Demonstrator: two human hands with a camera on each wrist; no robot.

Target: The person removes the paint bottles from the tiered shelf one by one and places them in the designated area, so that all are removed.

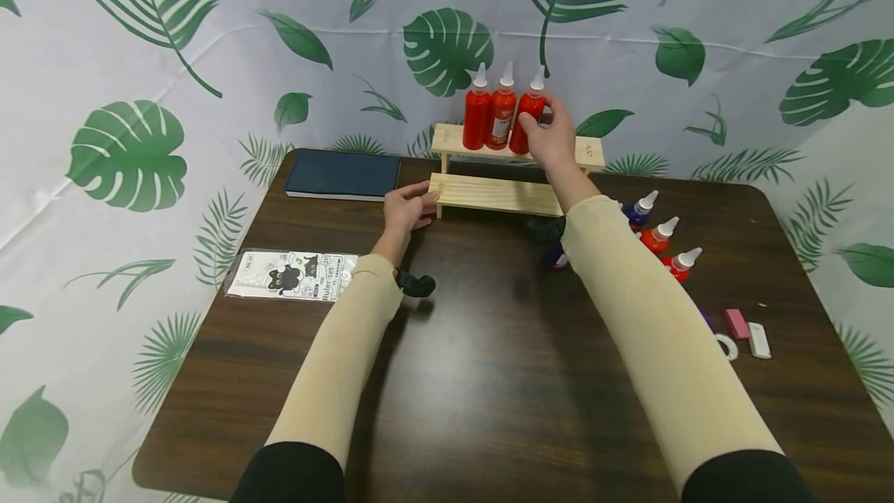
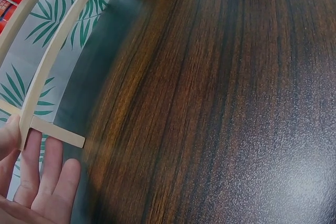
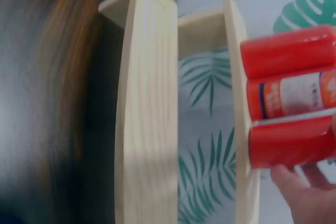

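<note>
A two-step wooden rack (image 1: 496, 192) stands at the back of the table. Three red squeeze bottles with white nozzles are side by side on its upper step: a left bottle (image 1: 477, 121), a middle bottle (image 1: 499, 134) with its label facing front, and a right bottle (image 1: 522, 130). My right hand (image 1: 554, 142) grips the right bottle, thumb in front; in the right wrist view this bottle (image 3: 291, 142) has its base at the step's edge. My left hand (image 1: 403, 212) pinches the left end of the lower step, thumb on top, other fingers (image 2: 52, 166) beneath and beside the leg.
Beyond my right forearm lie more bottles, including a purple one (image 1: 639, 210) and a red one (image 1: 656, 237). Farther right are a pink eraser (image 1: 736, 324), a white eraser (image 1: 759, 341) and a white ring (image 1: 728, 347). At left are a dark notebook (image 1: 342, 175) and a packaged ruler set (image 1: 289, 276).
</note>
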